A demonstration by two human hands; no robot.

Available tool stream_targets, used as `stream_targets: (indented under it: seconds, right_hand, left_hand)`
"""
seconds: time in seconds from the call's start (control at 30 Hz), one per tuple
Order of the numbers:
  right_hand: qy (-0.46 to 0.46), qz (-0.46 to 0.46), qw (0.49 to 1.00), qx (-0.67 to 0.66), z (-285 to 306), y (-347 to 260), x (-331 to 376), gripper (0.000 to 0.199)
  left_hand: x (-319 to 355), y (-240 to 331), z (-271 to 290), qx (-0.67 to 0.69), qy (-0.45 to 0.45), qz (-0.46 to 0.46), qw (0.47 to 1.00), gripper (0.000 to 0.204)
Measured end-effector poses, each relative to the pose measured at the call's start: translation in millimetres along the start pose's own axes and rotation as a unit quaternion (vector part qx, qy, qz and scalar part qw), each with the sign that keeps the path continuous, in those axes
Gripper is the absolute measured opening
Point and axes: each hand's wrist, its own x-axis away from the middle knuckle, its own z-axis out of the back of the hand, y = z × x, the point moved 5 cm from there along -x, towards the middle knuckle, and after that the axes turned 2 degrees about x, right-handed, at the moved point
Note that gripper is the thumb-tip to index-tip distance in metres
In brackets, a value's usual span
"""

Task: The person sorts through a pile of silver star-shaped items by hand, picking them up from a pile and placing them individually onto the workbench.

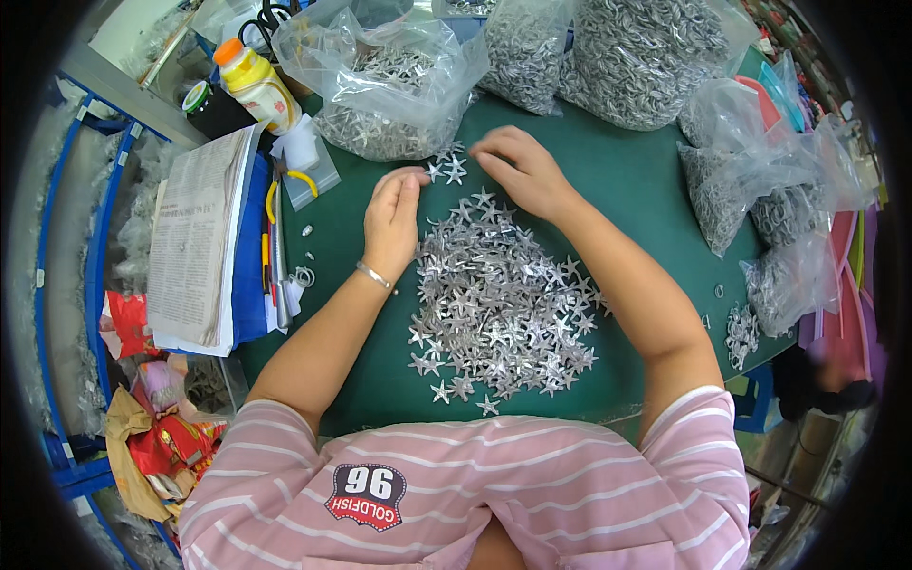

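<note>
Fingers of the left hand [391, 217] lie close together, gently curled, just beyond the pile of metal stars [503, 294], beside a small cluster of stars [451, 169] set off from its far edge; those of the right hand [522, 166] bend on the cluster's other side, blurred, and whether either hand pinches anything I cannot tell. Silvery and five-armed, the pieces in the pile lie jumbled (a few strays sit at its near side) on a smooth green tabletop [366, 332]. Beyond the pile, a crinkled clear plastic bag [385, 104] full of stars blocks the way past the cluster. Bulging bags [646, 62] of grey pieces stand beyond it to the right. Well left of the pile are creased newsprint sheets [201, 228]; farther beyond them stands a yellow bottle [258, 90] with an orange cap.
</note>
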Motion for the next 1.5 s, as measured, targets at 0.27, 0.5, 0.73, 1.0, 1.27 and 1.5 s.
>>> stream_targets:
  seconds: [0.27, 0.5, 0.73, 1.0, 1.27, 1.5]
  right_hand:
    - [-0.137, 0.092, 0.983, 0.083, -50.6, -1.9, 12.8, 0.044]
    - [-0.225, -0.023, 0.909, -0.351, -18.9, -40.4, 51.3, 0.034]
    - [0.214, -0.176, 0.938, 0.210, 79.7, -26.8, 173.1, 0.034]
    - [-0.042, -0.108, 0.974, 0.197, 15.0, -100.2, 232.3, 0.092]
    - [-0.065, -0.123, 0.942, 0.307, -3.8, -81.9, 203.7, 0.101]
    - [-0.007, -0.043, 0.951, 0.305, -3.0, -83.8, 170.7, 0.069]
  left_hand:
    - [-3.8, -10.3, -11.9, -0.185, -0.075, -0.054, 0.978, 0.045]
    - [12.0, 22.5, -33.7, 0.142, -0.316, 0.111, 0.931, 0.060]
    - [53.4, 51.9, -13.5, 0.039, -0.339, -0.106, 0.934, 0.058]
    - [102.2, 89.2, 4.8, -0.208, -0.293, -0.219, 0.907, 0.105]
    - [136.2, 76.0, -23.9, -0.317, -0.275, -0.226, 0.879, 0.101]
    - [106.8, 67.4, -29.8, -0.314, -0.203, -0.218, 0.901, 0.063]
